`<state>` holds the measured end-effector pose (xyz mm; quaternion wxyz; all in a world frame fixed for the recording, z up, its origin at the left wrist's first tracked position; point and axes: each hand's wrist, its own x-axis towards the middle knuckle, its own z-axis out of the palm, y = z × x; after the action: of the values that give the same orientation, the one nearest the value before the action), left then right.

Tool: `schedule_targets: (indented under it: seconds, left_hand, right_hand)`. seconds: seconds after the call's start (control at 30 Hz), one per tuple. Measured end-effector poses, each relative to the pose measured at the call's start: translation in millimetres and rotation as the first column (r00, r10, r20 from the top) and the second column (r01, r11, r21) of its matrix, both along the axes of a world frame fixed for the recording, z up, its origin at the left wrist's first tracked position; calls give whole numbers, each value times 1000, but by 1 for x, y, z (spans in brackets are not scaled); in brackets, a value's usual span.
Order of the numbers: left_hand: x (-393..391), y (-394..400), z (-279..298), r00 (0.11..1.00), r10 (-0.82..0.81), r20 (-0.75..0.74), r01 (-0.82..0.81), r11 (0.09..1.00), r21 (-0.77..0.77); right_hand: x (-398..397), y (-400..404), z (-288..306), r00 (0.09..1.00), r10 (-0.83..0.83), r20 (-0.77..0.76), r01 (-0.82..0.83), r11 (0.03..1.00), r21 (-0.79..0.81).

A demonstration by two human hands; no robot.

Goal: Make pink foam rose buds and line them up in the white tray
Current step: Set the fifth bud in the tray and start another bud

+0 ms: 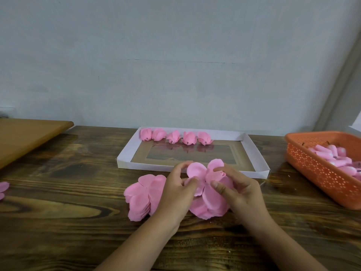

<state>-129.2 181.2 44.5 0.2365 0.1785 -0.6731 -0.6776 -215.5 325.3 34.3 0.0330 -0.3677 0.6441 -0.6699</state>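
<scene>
Both hands work a pink foam petal piece (197, 171) just in front of the white tray (125, 153). My left hand (175, 190) pinches its left petals between thumb and fingers. My right hand (238, 190) holds a small rolled pink bud (216, 175) against the piece's centre. Beneath the hands lies a stack of pink petal cut-outs (142, 196), spreading out to the left and below the right hand. Several finished rose buds (175, 136) stand in a row along the tray's far edge.
An orange perforated basket (316, 173) with several pink bud cores stands at the right. A lighter wooden board (25, 135) lies at the far left. A stray pink petal (3, 188) sits at the left edge. The dark wooden table (68, 212) ends at a grey wall.
</scene>
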Motion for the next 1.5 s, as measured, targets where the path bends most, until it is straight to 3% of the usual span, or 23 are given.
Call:
schedule_targets:
  seconds: [0.37,0.53,0.67,0.87,1.17,1.5]
  left_hand:
    - [0,2,-3,997,-74,8,74,996,52]
    - [0,3,-4,996,-84,22,84,996,3]
    - [0,3,-4,1000,-30,0,30,999,-11]
    - [-2,2,-7,1000,14,-15,-15,998,-55]
    - [-5,-2,-10,992,123,30,-124,992,27]
    - [1,5,-8,998,-10,-58,-5,966,-260]
  right_hand:
    - [6,-3,0,998,-65,-20,66,997,42]
    - [7,-1,-1,998,-54,28,52,997,63]
    - [8,-2,0,996,-22,90,19,999,31]
    - [10,-3,1,999,34,16,-34,999,10]
    - [12,-5,1,999,43,-19,-42,999,16]
    - [12,-4,1,998,17,-56,-13,997,77]
